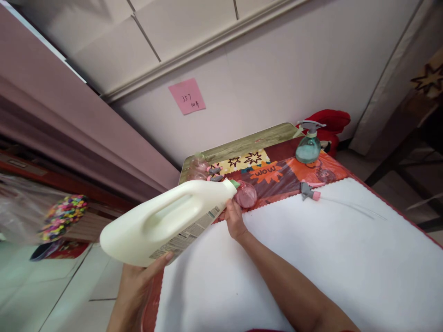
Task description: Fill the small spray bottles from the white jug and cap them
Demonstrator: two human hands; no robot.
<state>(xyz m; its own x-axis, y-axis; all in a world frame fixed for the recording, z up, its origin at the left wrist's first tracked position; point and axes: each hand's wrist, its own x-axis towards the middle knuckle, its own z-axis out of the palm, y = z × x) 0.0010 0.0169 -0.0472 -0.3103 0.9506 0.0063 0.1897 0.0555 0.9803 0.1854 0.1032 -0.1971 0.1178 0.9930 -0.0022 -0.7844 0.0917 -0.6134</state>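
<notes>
A large cream detergent jug (162, 221) is tilted nearly level over the table, its green spout (235, 183) at a round pink clear bottle (246, 194). My left hand (138, 279) is closed under the jug's broad base, thumb on the printed label. At the jug's neck, touching its underside beside the pink bottle, is my right hand (235, 221) with the fingers closed; some fingers are hidden. A pink and grey spray head (309, 191) with a thin tube lies on the white mat. Whether liquid is flowing cannot be seen.
A teal spray bottle (308, 148) with bluish liquid stands at the back right. More pink spray bottles (199, 169) are partly hidden behind the jug. A white mat (311, 249) covers much of the table. A pink note (187, 96) is on the wall; a red plush item (334, 127) sits behind the table.
</notes>
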